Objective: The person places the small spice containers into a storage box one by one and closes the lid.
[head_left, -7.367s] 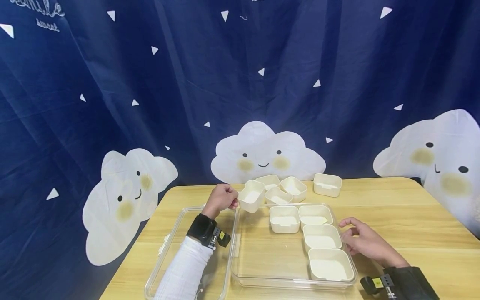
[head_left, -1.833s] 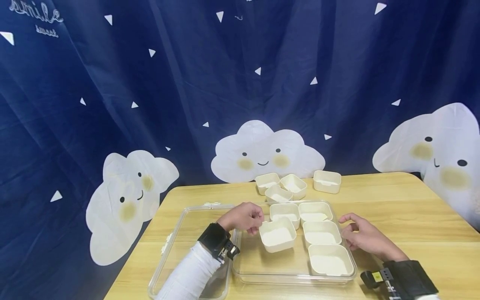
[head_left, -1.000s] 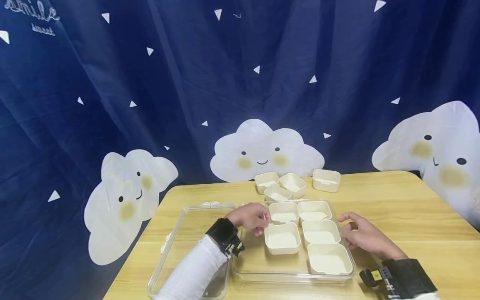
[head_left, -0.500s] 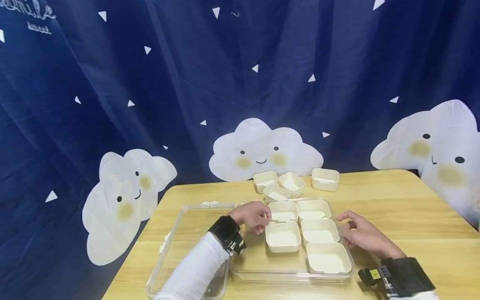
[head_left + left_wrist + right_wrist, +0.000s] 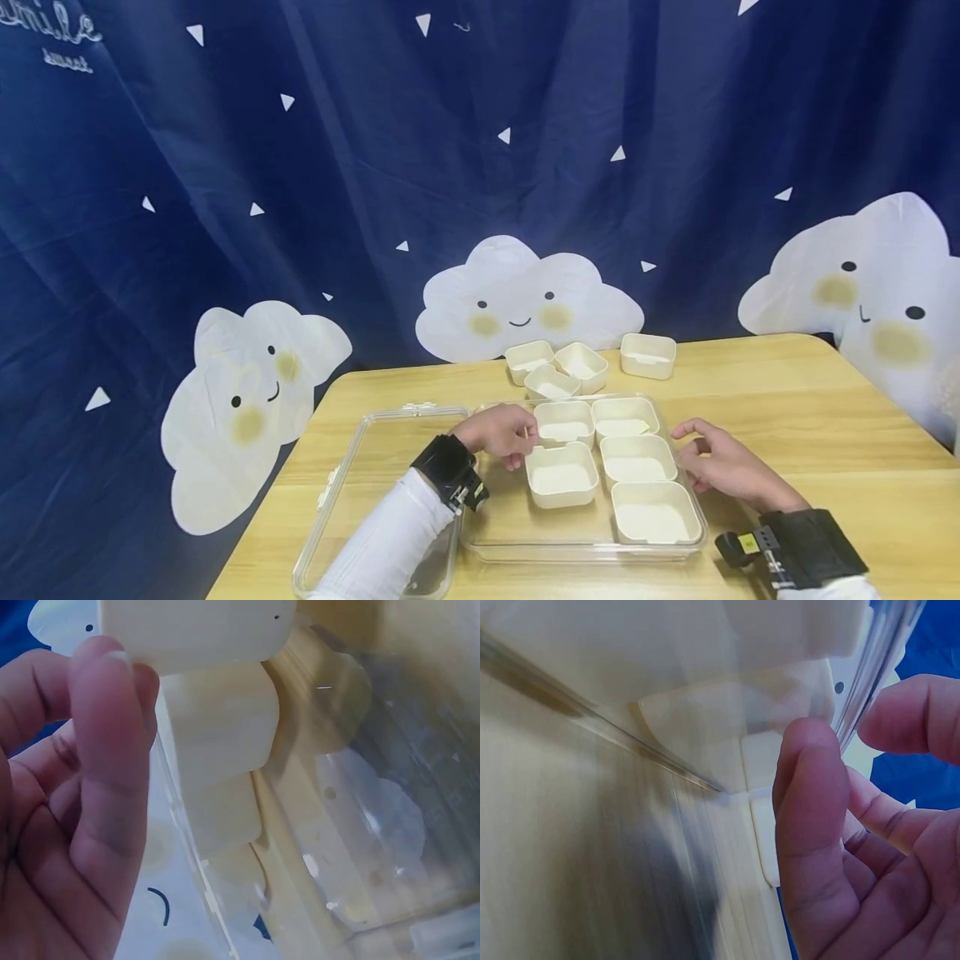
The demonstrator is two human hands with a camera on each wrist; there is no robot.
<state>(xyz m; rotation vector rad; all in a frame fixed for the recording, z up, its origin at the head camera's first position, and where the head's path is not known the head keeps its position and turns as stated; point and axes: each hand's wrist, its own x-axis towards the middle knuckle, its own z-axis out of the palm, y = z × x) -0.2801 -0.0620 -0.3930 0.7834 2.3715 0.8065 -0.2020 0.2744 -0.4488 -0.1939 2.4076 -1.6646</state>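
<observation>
My left hand (image 5: pixel 501 433) pinches the left rear rim of a cream storage box (image 5: pixel 562 477) between thumb and fingers. That box (image 5: pixel 195 630) hangs inside the clear plastic case (image 5: pixel 540 552), in front of a similar box (image 5: pixel 564 420) at the back. How far it is off the case floor cannot be told. Down the case's right side stand three more cream boxes (image 5: pixel 656 512); the rearmost has a small yellowish piece in it. My right hand (image 5: pixel 731 467) lies beside the case's right wall, fingers loosely bent and fingertips (image 5: pixel 810 742) near or against the clear wall.
Several cream boxes (image 5: pixel 551 382) cluster behind the case, and another cream box (image 5: pixel 648 356) stands apart to their right. A clear lid (image 5: pixel 330 492) with clips lies left of the case, under the left forearm. A dark blue curtain (image 5: pixel 375 125) hangs behind the wooden table (image 5: pixel 795 392).
My left hand has brought a cream box from behind the case into it, near the rear box. During the last second it has barely shifted. The right hand stays beside the case.
</observation>
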